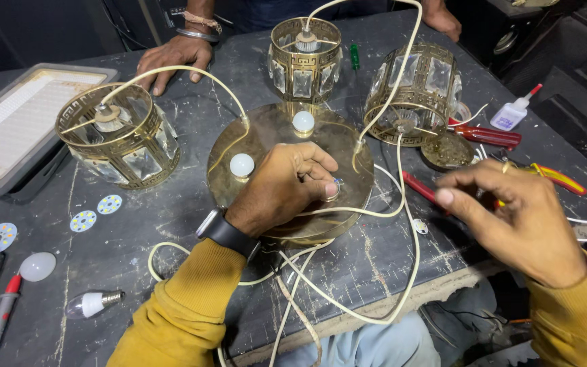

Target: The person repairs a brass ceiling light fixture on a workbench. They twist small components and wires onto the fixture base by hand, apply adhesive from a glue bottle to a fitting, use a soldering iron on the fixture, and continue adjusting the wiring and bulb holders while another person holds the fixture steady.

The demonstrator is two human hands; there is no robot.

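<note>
A round brass-coloured base plate (287, 136) lies flat near the middle of the dark, scratched worktop (191, 109). Its surface is shiny but smudged, and two small white domed bulbs (303, 121) stand on it, one toward the far edge and one toward the left edge. The left hand (283, 187) rests on the near half of the plate, fingers (321, 166) curled down over a small fitting by the plate's right side; whether they actually pinch it cannot be told from here. The right hand (518, 217) hovers just right of the plate, fingers loosely bent, thumb and forefinger narrow, apparently holding nothing.

Cream wires (402, 204) run from the plate to three cage-like brass lamp shades set with clear glass panels: one at the left (120, 136), one upright beyond the plate (305, 51), one tipped on its side at the right (416, 92). Each shade holds a lamp socket inside.

A small clear squeeze bottle with a red nozzle (514, 112) lies at the far right, near red-handled tools (487, 134). A flat grey panel light (22, 122) sits at the left edge. Round LED discs (96, 212) and loose bulbs (93, 302) lie on the near left. Another person's hand (174, 58) rests on the far side.
</note>
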